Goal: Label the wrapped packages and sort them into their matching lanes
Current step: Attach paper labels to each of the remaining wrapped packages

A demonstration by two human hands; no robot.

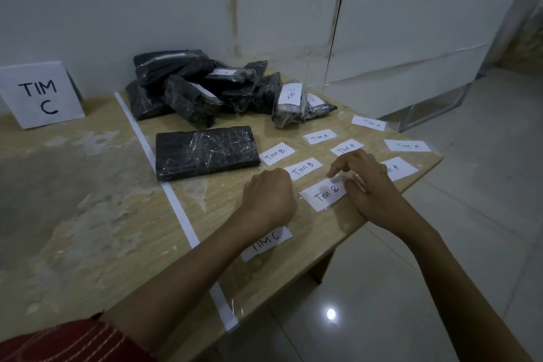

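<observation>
A flat black wrapped package (205, 151) lies alone on the table, just right of the white lane strip (176, 200). Behind it is a heap of black wrapped packages (188, 88); two at its right carry paper labels, one reading TIM C (289, 97). Paper labels lie spread on the table: TIM A (320, 136), TIM B (276, 153) and others. My right hand (367, 182) pinches the right edge of a TIM B label (324, 194) on the table. My left hand (269, 194) rests curled on the table to the left of that label, holding nothing I can see.
A standing TIM C sign (41, 94) marks the lane at the far left. A TIM C label (270, 241) lies partly under my left forearm. The table edge (382, 211) runs close to my right hand, with tiled floor beyond. A wall stands behind the heap.
</observation>
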